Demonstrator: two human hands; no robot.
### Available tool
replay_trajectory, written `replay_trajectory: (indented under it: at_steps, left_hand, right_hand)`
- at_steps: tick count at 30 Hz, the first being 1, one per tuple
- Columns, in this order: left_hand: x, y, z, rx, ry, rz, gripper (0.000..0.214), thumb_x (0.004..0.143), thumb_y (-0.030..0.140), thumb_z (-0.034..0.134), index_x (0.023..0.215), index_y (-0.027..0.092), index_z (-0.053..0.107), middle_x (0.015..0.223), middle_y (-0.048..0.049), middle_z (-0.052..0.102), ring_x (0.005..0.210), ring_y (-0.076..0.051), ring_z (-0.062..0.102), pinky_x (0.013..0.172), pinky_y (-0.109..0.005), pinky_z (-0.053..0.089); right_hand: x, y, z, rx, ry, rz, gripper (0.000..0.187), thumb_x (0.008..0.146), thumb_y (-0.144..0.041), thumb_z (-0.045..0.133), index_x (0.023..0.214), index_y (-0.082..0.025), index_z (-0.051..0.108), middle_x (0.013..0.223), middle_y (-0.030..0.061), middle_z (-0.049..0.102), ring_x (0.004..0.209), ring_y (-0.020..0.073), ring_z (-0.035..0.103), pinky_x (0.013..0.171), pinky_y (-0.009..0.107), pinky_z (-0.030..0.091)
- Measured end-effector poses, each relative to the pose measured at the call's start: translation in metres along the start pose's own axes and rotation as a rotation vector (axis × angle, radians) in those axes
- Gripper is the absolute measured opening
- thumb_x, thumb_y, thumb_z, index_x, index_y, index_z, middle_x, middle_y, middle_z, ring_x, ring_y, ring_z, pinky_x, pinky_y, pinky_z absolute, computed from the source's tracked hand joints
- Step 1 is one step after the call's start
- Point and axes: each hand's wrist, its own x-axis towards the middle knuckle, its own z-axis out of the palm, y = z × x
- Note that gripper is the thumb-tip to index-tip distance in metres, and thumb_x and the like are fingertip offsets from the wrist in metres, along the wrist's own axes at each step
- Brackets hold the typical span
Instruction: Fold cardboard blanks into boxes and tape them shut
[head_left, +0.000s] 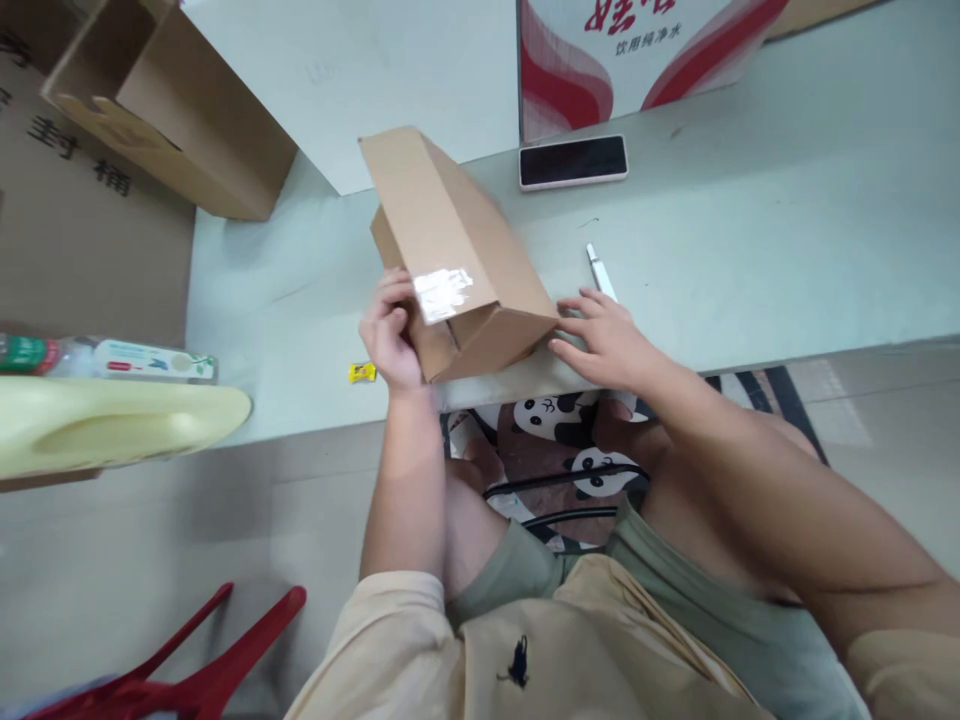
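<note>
The light is soft and fairly bright, with a white glare on the cardboard box (480, 240). The right hand (600, 340) looks slightly blurred. Toward the edges, the view appears stretched.

A small yellow packet (362, 372) lies just beside the left fingers (391, 291); beyond the right fingers (581, 326) lies a dark-screened phone (573, 162), with a red-and-white carton (637, 75) behind it.

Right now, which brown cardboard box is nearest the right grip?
The box with the glossy white patch, between left grip and right grip; the open-topped box and black-lettered cardboard stand farther left.
</note>
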Motion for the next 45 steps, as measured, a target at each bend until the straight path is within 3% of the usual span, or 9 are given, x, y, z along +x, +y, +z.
replay_trajectory:
  at_steps: [4,7,13,21,27,32,37,42,45]
  left_hand:
    - [0.004,-0.002,-0.007,-0.163,0.205,-0.402,0.029,0.077,0.05,0.059,0.078,0.021,0.063,0.086,-0.0043,0.068,0.092,-0.021,0.066,0.083,-0.033,0.054]
    - [0.003,0.005,-0.003,-0.164,0.132,-0.528,0.043,0.076,0.063,0.06,0.084,0.022,0.065,0.095,-0.0065,0.071,0.098,-0.023,0.068,0.079,-0.032,0.055]
    - [-0.002,0.007,0.009,-0.073,-0.043,-0.481,0.05,0.073,0.066,0.065,0.094,0.021,0.068,0.111,-0.0088,0.072,0.117,-0.029,0.066,0.096,-0.039,0.055]
    - [-0.006,0.0,0.006,-0.029,-0.16,-0.517,0.062,0.061,0.073,0.076,0.093,0.02,0.071,0.11,-0.0108,0.073,0.119,-0.033,0.066,0.099,-0.043,0.055]
    - [-0.005,-0.011,0.0,0.178,-0.213,-0.365,0.061,0.074,0.072,0.071,0.101,0.018,0.071,0.108,-0.0105,0.073,0.117,-0.026,0.066,0.109,-0.039,0.046]
    - [0.0,-0.005,0.003,0.274,-0.076,-0.29,0.057,0.068,0.074,0.075,0.079,0.019,0.066,0.083,-0.0026,0.068,0.084,-0.015,0.064,0.084,-0.027,0.051]
    - [0.003,0.007,0.008,0.248,-0.019,-0.373,0.063,0.057,0.074,0.082,0.061,0.02,0.049,0.056,0.0044,0.043,0.052,-0.008,0.04,0.049,-0.024,0.033]
    - [0.0,0.01,0.009,0.167,-0.007,-0.399,0.061,0.069,0.074,0.071,0.057,0.02,0.046,0.054,0.003,0.038,0.049,-0.009,0.038,0.045,-0.024,0.027]
    - [0.003,0.006,0.004,0.104,0.063,-0.396,0.046,0.08,0.057,0.063,0.058,0.02,0.049,0.056,0.0018,0.042,0.052,-0.01,0.042,0.048,-0.024,0.033]
  right_hand:
    - [0.004,-0.002,-0.001,0.08,-0.006,-0.041,0.063,0.092,-0.052,0.043,0.138,-0.014,0.061,0.147,0.0164,0.057,0.144,0.039,0.043,0.123,0.058,0.032]
    - [0.004,-0.004,-0.007,0.148,0.074,-0.034,0.068,0.09,-0.055,0.045,0.142,-0.012,0.055,0.151,0.0184,0.052,0.146,0.0389,0.041,0.123,0.059,0.03]
    - [0.003,-0.011,-0.021,0.348,0.257,-0.082,0.071,0.086,-0.056,0.049,0.143,-0.014,0.047,0.144,0.0198,0.057,0.133,0.0348,0.052,0.114,0.055,0.04]
    - [0.009,-0.007,-0.019,0.6,0.204,0.16,0.048,0.079,-0.049,0.064,0.114,-0.017,0.062,0.116,0.0153,0.071,0.107,0.0313,0.066,0.093,0.048,0.052]
    - [0.009,0.003,-0.017,0.39,0.336,0.305,0.071,0.078,-0.06,0.066,0.13,-0.017,0.048,0.117,0.0161,0.065,0.102,0.0297,0.064,0.082,0.045,0.053]
    - [0.005,-0.003,-0.022,0.332,0.415,0.315,0.063,0.083,-0.064,0.06,0.128,-0.021,0.051,0.113,0.0139,0.065,0.094,0.0273,0.061,0.078,0.045,0.054]
    - [0.006,-0.004,-0.023,0.541,0.527,0.271,0.046,0.089,-0.067,0.048,0.094,-0.023,0.059,0.089,0.0081,0.063,0.085,0.0243,0.06,0.075,0.043,0.053]
    - [0.011,0.003,-0.018,0.752,0.653,0.304,0.045,0.092,-0.066,0.041,0.079,-0.024,0.052,0.08,0.0059,0.057,0.085,0.0237,0.061,0.072,0.04,0.051]
    - [0.012,0.005,-0.016,0.769,0.691,0.331,0.038,0.092,-0.059,0.041,0.082,-0.025,0.053,0.084,0.0068,0.058,0.088,0.0253,0.062,0.073,0.042,0.052]
